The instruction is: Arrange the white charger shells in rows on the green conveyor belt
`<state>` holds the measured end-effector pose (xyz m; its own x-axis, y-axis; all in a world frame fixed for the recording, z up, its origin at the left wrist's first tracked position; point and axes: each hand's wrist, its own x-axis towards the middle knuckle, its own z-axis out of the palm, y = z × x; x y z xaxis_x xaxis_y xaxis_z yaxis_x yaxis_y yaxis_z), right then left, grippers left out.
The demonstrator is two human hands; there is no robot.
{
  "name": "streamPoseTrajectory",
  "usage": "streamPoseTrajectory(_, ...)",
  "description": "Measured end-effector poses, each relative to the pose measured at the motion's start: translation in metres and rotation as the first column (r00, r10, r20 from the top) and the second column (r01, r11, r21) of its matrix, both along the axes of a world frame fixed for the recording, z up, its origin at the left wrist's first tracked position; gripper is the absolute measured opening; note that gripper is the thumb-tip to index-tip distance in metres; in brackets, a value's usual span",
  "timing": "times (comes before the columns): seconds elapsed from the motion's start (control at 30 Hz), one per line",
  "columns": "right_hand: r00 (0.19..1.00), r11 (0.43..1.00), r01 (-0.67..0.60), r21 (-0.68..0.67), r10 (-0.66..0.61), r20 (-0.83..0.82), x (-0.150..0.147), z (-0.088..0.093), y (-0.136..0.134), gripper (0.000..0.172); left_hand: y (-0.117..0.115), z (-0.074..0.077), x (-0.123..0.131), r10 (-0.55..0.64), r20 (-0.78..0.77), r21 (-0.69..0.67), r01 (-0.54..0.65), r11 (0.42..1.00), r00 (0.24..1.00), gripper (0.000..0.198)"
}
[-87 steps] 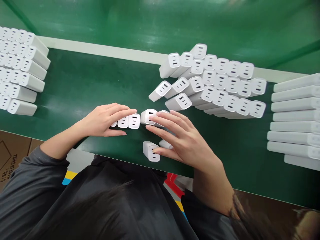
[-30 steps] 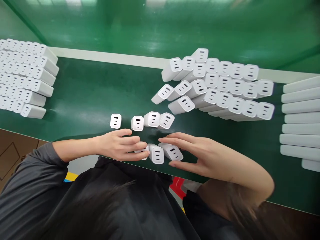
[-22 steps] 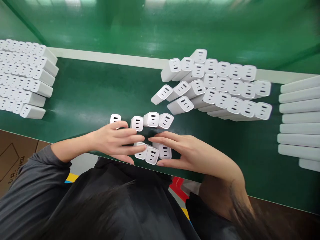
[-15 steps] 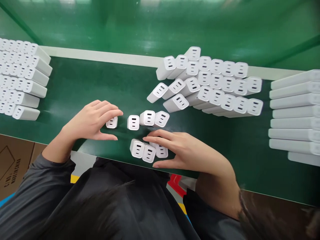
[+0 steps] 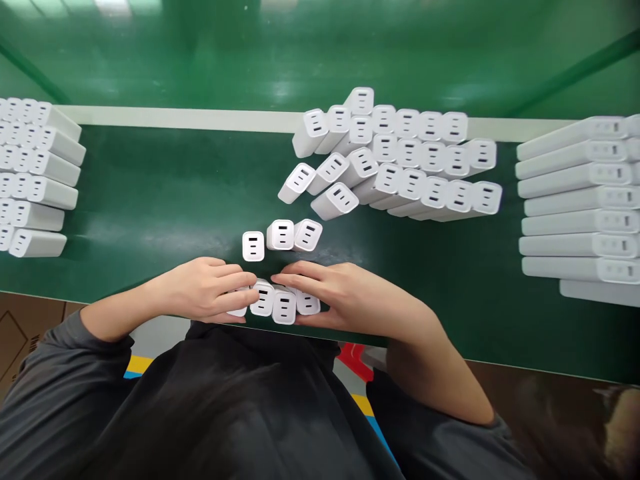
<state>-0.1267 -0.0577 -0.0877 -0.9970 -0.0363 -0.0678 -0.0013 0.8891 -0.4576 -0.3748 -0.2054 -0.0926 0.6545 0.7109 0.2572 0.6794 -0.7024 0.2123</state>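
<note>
Near the front edge of the green table [image 5: 165, 193], several white charger blocks stand in a short row, slots facing up. My left hand [image 5: 250, 307] is closed around the leftmost block [image 5: 237, 311], partly covering it. At the row's other end, my right hand [image 5: 295, 300] has its fingers and thumb round the rightmost block [image 5: 308, 303]. Two blocks, one of them a middle block [image 5: 284, 307], show between my hands. Just behind them stand three more: a lone block [image 5: 253, 246] and a touching pair [image 5: 281, 235].
A large group of white blocks [image 5: 409, 153] stands at the back right of centre. Stacked rows of blocks [image 5: 50, 190] are at the far left, and long white rows [image 5: 565, 220] lie at the far right. A cardboard box [image 5: 15, 333] is below the table's left side.
My left hand has moved toward me and right with its block, which is now beside the front row. My right hand stays at the row's right end. The view has shifted slightly.
</note>
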Motion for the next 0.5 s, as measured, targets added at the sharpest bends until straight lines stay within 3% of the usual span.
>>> streamPoseTrajectory(0.27,1.0,0.998,0.029,0.05,-0.029,0.009,-0.0031,-0.0021,-0.0019,0.049,0.0026,-0.0055,0.0019,0.043,0.055,0.002,-0.043,0.999,0.998,0.032)
streamPoseTrajectory(0.5,0.995,0.991,0.08,-0.111,-0.072,0.071,0.0062,0.0065,0.0053,0.063,-0.0025,-0.0037,-0.0002,0.056,0.083,0.011,-0.057,0.998,0.995,0.058)
